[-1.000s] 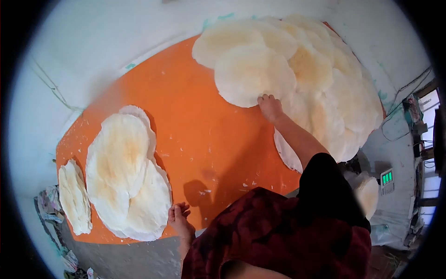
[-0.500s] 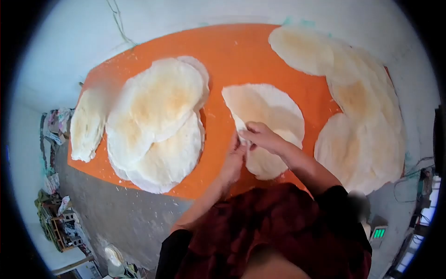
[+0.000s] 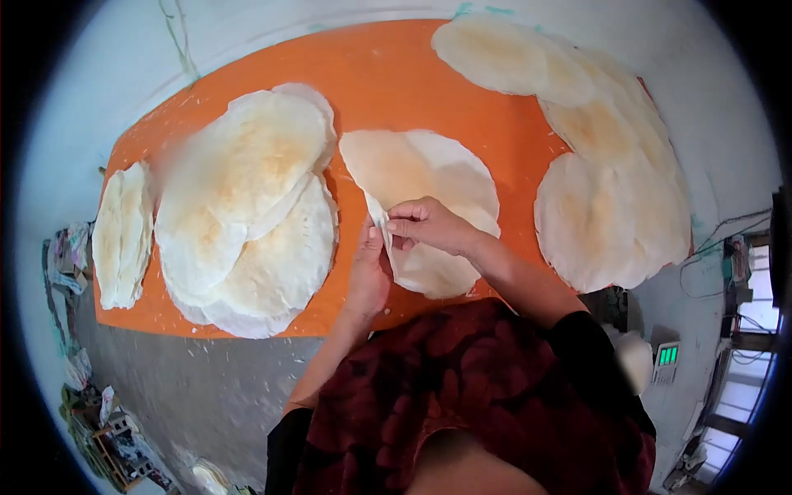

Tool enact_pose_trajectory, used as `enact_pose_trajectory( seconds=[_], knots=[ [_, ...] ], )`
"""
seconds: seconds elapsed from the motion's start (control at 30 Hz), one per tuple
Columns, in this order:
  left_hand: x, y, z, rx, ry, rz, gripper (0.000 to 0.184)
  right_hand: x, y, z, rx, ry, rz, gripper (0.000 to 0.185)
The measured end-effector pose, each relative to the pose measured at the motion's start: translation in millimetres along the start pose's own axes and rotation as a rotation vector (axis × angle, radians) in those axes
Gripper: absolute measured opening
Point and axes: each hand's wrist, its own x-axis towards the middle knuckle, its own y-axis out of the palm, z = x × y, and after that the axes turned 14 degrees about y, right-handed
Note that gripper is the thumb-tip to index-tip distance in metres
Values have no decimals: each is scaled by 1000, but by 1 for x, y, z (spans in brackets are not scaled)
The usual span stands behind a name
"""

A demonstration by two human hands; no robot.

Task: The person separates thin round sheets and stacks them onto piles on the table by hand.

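Observation:
Thin, round, pale flatbread-like sheets with browned patches lie on an orange table [image 3: 396, 74]. In front of me is a loose sheet [image 3: 445, 177], its left edge lifted and pinched between both hands. My left hand [image 3: 369, 268] grips that edge from the left and below, fingers partly hidden behind it. My right hand [image 3: 429, 226] pinches the same edge from the right, thumb and fingers together. To the left is an overlapping pile of sheets [image 3: 247, 206]. A large group of sheets [image 3: 610, 198] covers the right side.
A narrow folded stack [image 3: 124, 235] lies at the table's far left end. A pale wall [image 3: 330, 12] runs behind the table. A device with a green display [image 3: 667, 356] is at the lower right. Assorted items and shelving [image 3: 124, 445] stand on the floor at lower left.
A sheet from the right group now lies before me. My right hand came back from that group to meet my left hand, and both now hold its edge. The view has shifted too.

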Motion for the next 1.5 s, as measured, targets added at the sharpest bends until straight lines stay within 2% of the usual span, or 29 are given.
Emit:
enact_pose_trajectory(
  seconds=[0.07, 0.17, 0.23, 0.27, 0.3, 0.37, 0.43, 0.47, 0.5, 0.53, 0.57, 0.63, 0.67, 0.73, 0.8, 0.83, 0.9, 0.97, 1.0, 1.07, 1.17, 1.23, 1.27, 1.33, 1.37, 1.4, 1.43, 1.47, 1.5],
  knots=[
    [-3, 2, -3, -10, -13, 14, 39, -2, 4, -3, -15, -14, -31, 16],
    [-10, 9, -7, 51, -31, -32, 37, 5, 12, -16, -439, -198, -305, 16],
    [-13, 5, -9, 128, -75, 20, 37, -1, 31, -14, -549, -264, -550, 15],
    [-13, 7, -8, 133, -61, -27, 37, -2, 38, -12, -605, -298, -668, 16],
    [-11, 11, -6, 141, -33, -79, 36, 4, 36, -20, -610, -262, -668, 17],
    [-4, -1, -1, 137, -28, -223, 34, 17, 18, -31, -273, -260, -494, 16],
    [8, -3, -24, 275, -24, -219, 33, -3, 4, -12, 187, -183, -379, 12],
    [15, -1, -38, 342, -27, -217, 33, -8, -20, -16, 266, -206, -356, 13],
    [22, -1, -58, 531, 18, -255, 36, -26, -34, -1, 383, -155, -430, 14],
    [32, -15, -74, 463, 6, -276, 40, -39, -61, -3, 332, -234, -452, 17],
    [29, 6, -115, 460, 5, -298, 46, -50, -81, -3, 401, -250, -517, 17],
    [43, -41, -148, 670, 8, -329, 53, -68, -109, -1, 487, -265, -642, 17],
    [44, -71, -161, 614, 83, -303, 52, -78, -123, -2, 507, -265, -703, 17],
    [32, -79, -206, 787, 124, -379, 43, -85, -198, -44, 448, -207, -731, 17],
    [20, -123, -229, 647, 200, -411, 34, -103, -181, -32, 522, -182, -852, 18],
    [14, -150, -238, 737, 202, -527, 32, -110, -174, -28, 558, -170, -912, 18],
    [-5, -222, -243, 782, 269, -520, 28, -107, -218, -65, 536, -130, -935, 19],
    [-33, -255, -240, 838, 190, -551, 25, -107, -221, -70, 551, -115, -876, 19],
    [-41, -265, -237, 992, -16, -673, 24, -103, -209, -57, 516, -134, -896, 18],
    [-58, -285, -229, 950, -87, -696, 35, -94, -191, -33, 446, -167, -942, 17],
    [-62, -304, -199, 1293, 141, -913, 51, -75, -196, 12, 148, -118, -1032, 10],
    [-64, -269, -182, 1981, 272, -862, 57, -56, -174, 69, -244, -159, -1082, 8],
    [-64, -249, -174, 2325, 339, -813, 60, -36, -170, 93, -340, -273, -1066, 8],
    [-65, -222, -166, 2221, 366, -684, 57, -1, -130, 152, -601, -451, -1020, 12],
    [-67, -214, -162, 2168, 379, -617, 56, 10, -76, 184, -543, -512, -874, 14],
    [-69, -214, -153, 2063, 416, -593, 54, 45, -71, 196, -654, -622, -783, 17],
    [-72, -218, -142, 1960, 451, -564, 52, 65, -41, 213, -930, -702, -837, 17],
    [-76, -219, -134, 1859, 483, -529, 50, 95, -13, 220, -839, -791, -698, 17],
    [-80, -213, -128, 1813, 497, -517, 49, 114, 16, 230, -955, -878, -663, 17]
  ],
)
